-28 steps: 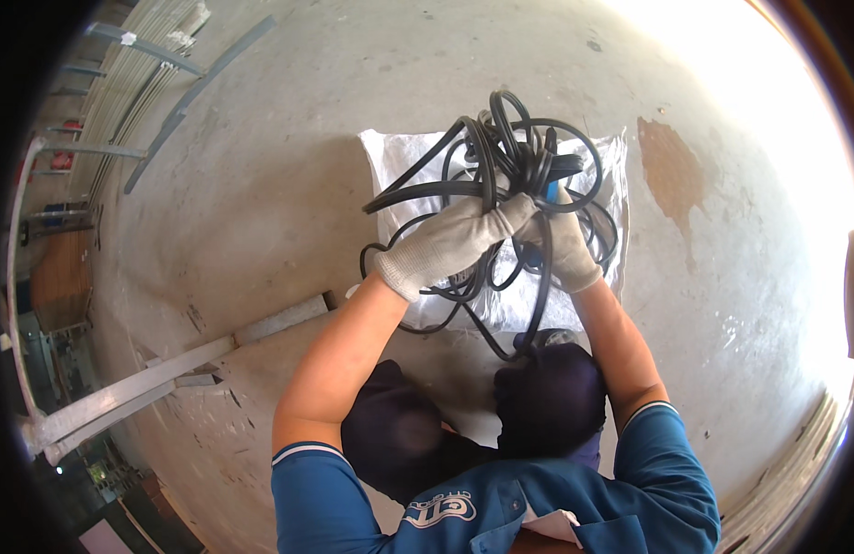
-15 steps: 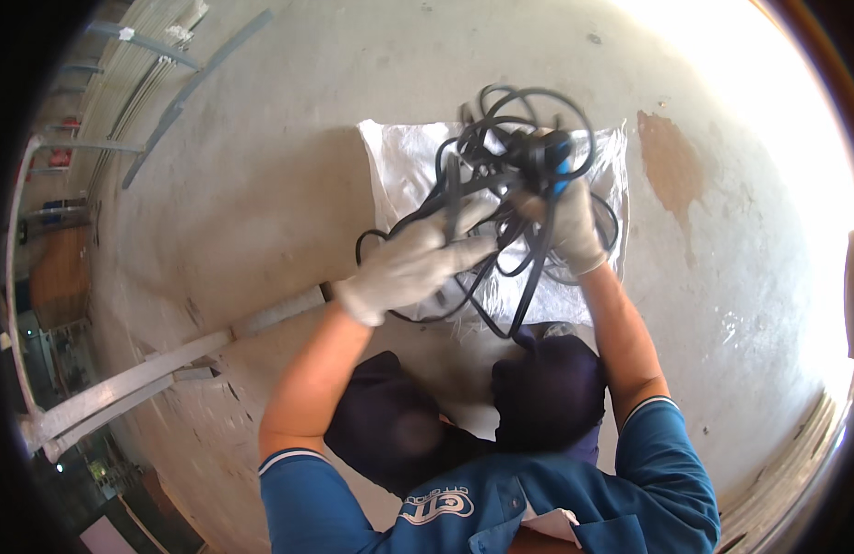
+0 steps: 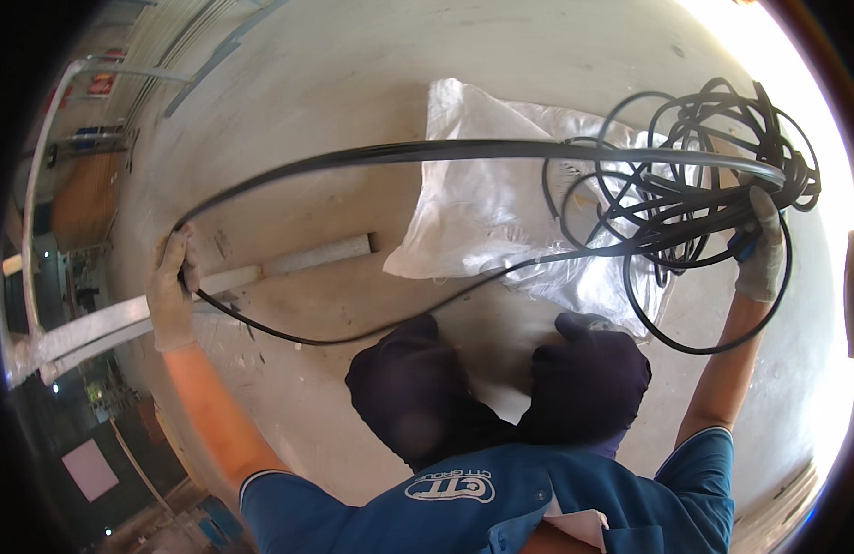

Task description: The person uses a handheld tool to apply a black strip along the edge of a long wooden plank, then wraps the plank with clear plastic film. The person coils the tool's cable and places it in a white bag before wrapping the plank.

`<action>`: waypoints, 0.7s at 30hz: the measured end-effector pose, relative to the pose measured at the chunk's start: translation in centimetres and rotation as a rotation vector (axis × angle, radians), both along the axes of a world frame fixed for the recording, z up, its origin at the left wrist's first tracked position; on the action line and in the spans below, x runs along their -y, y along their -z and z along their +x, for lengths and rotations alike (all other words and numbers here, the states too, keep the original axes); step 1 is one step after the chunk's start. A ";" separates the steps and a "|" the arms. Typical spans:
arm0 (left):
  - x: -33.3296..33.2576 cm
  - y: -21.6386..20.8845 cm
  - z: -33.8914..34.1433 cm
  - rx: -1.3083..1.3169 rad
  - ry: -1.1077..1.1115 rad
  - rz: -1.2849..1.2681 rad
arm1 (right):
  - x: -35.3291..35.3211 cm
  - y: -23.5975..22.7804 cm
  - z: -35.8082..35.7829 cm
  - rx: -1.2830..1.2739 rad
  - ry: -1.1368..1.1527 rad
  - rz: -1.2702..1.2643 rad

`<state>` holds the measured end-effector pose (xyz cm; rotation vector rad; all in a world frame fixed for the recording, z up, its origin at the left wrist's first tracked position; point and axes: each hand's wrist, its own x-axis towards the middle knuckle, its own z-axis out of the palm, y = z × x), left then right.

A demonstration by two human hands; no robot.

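A long black cable (image 3: 427, 150) spans between my two hands, both in pale work gloves. At the far left, my left hand (image 3: 176, 277) is closed around a loop of it, and the lower strand sags back to the right. My right hand (image 3: 762, 247) grips the thick tangled coil on the right side, where many loops hang and cross. Something small and blue (image 3: 743, 246) shows at the right palm; its kind I cannot make out. Under the coil, a white woven plastic sack (image 3: 482, 212) lies wrinkled on the floor.
A metal bar (image 3: 302, 258) runs along the floor at the left, below the cable. It meets an upright metal frame (image 3: 30, 212) near the left rim. My bent knees (image 3: 404, 383) are close to the sack's near edge. Bright light floods the right side.
My hands have moved far apart, the left to the left and the right to the right. The bunched cable is now stretched between them, with its tangle carried right.
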<state>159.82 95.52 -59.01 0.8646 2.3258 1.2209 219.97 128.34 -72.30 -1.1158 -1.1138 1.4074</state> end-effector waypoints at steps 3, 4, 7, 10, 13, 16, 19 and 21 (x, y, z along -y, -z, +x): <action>0.4 -0.1 -0.4 -0.188 0.023 -0.080 | -0.3 1.5 -1.3 0.001 -0.054 -0.072; 0.6 0.0 -0.9 -0.237 -0.064 -0.142 | 0.0 2.1 -1.6 0.011 -0.066 -0.047; 1.9 0.8 -3.7 -0.124 -0.181 -0.164 | -0.1 3.3 -2.4 0.017 -0.170 -0.089; 4.7 2.0 -7.0 0.100 -0.250 0.042 | 0.3 3.8 -2.7 0.100 -0.233 -0.109; 8.7 4.5 -9.9 0.208 -0.468 0.223 | 0.5 4.1 -2.7 0.036 -0.173 -0.150; 13.4 5.9 -11.3 0.243 -0.615 0.286 | 0.4 4.2 -2.1 0.045 -0.108 -0.196; 15.3 8.9 -11.4 0.310 -0.731 0.225 | 0.1 4.2 -1.4 0.117 -0.138 -0.159; 15.4 10.4 -10.8 0.348 -0.716 0.212 | 0.2 4.1 -1.4 0.156 -0.171 -0.115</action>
